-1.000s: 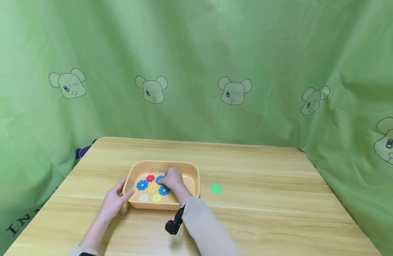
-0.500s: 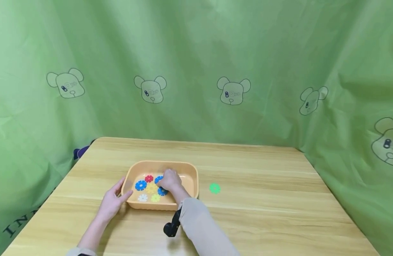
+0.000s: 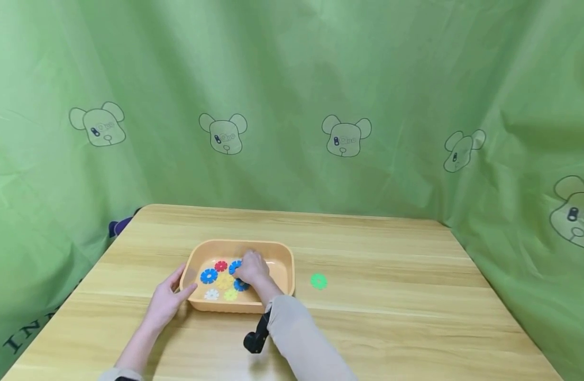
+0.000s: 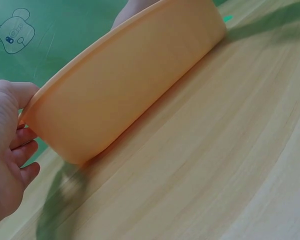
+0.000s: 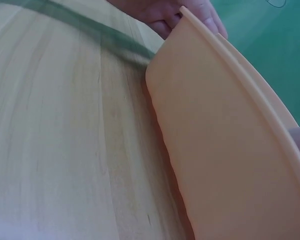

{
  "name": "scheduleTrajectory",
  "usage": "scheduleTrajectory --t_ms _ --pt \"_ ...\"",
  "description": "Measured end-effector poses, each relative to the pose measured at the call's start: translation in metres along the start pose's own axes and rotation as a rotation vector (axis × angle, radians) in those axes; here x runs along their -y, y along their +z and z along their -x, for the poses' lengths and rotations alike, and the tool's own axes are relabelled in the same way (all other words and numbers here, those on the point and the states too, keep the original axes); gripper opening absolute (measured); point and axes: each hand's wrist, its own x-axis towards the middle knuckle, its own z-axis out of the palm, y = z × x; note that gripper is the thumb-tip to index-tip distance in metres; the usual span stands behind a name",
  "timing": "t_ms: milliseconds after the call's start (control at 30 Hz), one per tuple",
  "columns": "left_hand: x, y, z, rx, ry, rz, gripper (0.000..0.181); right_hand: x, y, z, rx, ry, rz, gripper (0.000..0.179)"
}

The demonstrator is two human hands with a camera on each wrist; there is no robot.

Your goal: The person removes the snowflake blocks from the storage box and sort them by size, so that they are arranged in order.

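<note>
A shallow peach plastic tub stands on the table with several notched snowflake discs lying flat inside. Among them are a red disc, a blue disc, a yellow disc and a white disc. My left hand grips the tub's left end, the thumb over the rim and the fingers outside. Inside the tub, my right hand is at another blue disc; its fingertips are hidden, so whether it pinches one is unclear. The tub wall blocks most of the right wrist view.
A green snowflake disc lies on the wooden table to the right of the tub. Behind the table hangs a green curtain with printed bear heads. A dark purple object shows beyond the back left corner.
The head view has shifted very slightly. My right hand has turned a little over the blue discs, and the left hand keeps its place on the tub.
</note>
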Motion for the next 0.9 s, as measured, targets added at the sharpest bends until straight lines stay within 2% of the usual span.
scheduleTrajectory --t_ms 133,500,767,900 --pt "0.001 0.001 0.000 -0.010 0.005 0.001 0.068 -0.003 -0.003 0.000 0.003 -0.029 -0.030 0.031" --pt "0.002 0.003 0.000 -0.042 0.022 0.003 0.067 -0.004 -0.009 -0.003 0.019 -0.063 -0.212 0.017" --pt "0.001 0.004 0.001 -0.044 0.019 -0.004 0.066 -0.007 -0.022 0.000 0.088 -0.070 -0.471 0.010" --pt "-0.001 0.004 0.003 -0.041 0.014 -0.004 0.066 -0.013 -0.035 0.001 0.101 -0.084 -0.537 0.009"
